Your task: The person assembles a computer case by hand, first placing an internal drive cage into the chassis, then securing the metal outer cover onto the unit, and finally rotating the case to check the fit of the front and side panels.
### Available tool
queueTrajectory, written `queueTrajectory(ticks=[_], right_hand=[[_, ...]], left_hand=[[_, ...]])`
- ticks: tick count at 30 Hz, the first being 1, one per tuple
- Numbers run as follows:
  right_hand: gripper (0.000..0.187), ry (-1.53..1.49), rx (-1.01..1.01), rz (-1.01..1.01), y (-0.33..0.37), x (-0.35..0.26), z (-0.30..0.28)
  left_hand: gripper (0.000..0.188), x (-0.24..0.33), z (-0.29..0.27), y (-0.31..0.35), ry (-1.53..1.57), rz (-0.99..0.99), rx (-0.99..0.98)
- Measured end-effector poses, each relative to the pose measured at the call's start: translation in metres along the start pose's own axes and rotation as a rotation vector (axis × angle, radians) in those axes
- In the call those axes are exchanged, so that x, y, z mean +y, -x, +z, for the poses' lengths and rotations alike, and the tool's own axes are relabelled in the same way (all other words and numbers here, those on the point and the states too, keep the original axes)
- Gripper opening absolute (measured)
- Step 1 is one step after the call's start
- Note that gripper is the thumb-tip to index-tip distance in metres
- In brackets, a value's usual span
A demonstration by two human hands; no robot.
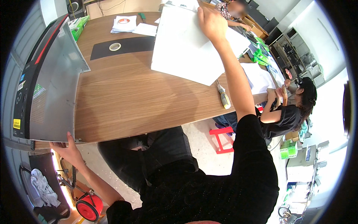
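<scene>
The left hand (69,149) grips the grey computer case (52,82) overhanging the counter (126,100) edge, while the right hand (210,22) presses flat on white paper sheets (186,44).

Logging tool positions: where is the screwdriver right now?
Head view: the screwdriver lies on the wooden table near its front edge, just below the large white sheet, beside the person's right forearm.

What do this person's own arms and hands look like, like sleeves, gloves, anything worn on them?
Both hands are bare: no gloves, and no rings or watch that I can make out on the left hand or the right hand. Both forearms are uncovered too. A short black sleeve of a dark textured top covers the right upper arm, and a matching black sleeve ends above the left elbow.
</scene>
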State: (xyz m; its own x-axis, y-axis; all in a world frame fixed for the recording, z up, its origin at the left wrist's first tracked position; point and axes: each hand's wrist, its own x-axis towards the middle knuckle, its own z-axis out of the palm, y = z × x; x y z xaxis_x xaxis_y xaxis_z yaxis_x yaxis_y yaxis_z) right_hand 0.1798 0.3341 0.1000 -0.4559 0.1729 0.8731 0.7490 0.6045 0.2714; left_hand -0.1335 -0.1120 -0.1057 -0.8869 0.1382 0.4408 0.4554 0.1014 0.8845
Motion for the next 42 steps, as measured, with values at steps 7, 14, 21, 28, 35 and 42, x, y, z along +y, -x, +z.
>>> queueTrajectory(ticks=[7, 14, 21, 28, 35, 42], right_hand=[[0.031, 0.009, -0.001, 0.004, -0.0005, -0.0007, -0.0024], [0.029, 0.006, 0.011, 0.011, -0.0006, -0.0051, -0.0068], [0.030, 0.017, 0.035, 0.012, 0.0007, -0.0055, -0.0067], [0.030, 0.006, 0.047, 0.003, 0.0009, -0.0060, -0.0069], [0.030, 0.004, 0.064, 0.000, 0.0011, -0.0040, -0.0030], [0.030, 0.031, 0.058, -0.003, -0.0004, -0.0084, -0.0102]], left_hand=[[0.068, 0.0008, -0.0003, 0.0006, -0.006, -0.017, -0.002], [0.069, -0.0032, -0.0020, -0.0002, 0.002, -0.006, -0.007], [0.070, -0.0055, -0.0031, -0.0007, -0.040, 0.000, -0.005], [0.071, -0.0041, -0.0035, -0.0006, -0.057, 0.011, -0.008], [0.070, -0.0041, -0.0013, 0.0000, -0.002, -0.008, 0.014], [0.070, 0.0008, -0.0013, 0.0019, 0.007, -0.024, 0.011]])
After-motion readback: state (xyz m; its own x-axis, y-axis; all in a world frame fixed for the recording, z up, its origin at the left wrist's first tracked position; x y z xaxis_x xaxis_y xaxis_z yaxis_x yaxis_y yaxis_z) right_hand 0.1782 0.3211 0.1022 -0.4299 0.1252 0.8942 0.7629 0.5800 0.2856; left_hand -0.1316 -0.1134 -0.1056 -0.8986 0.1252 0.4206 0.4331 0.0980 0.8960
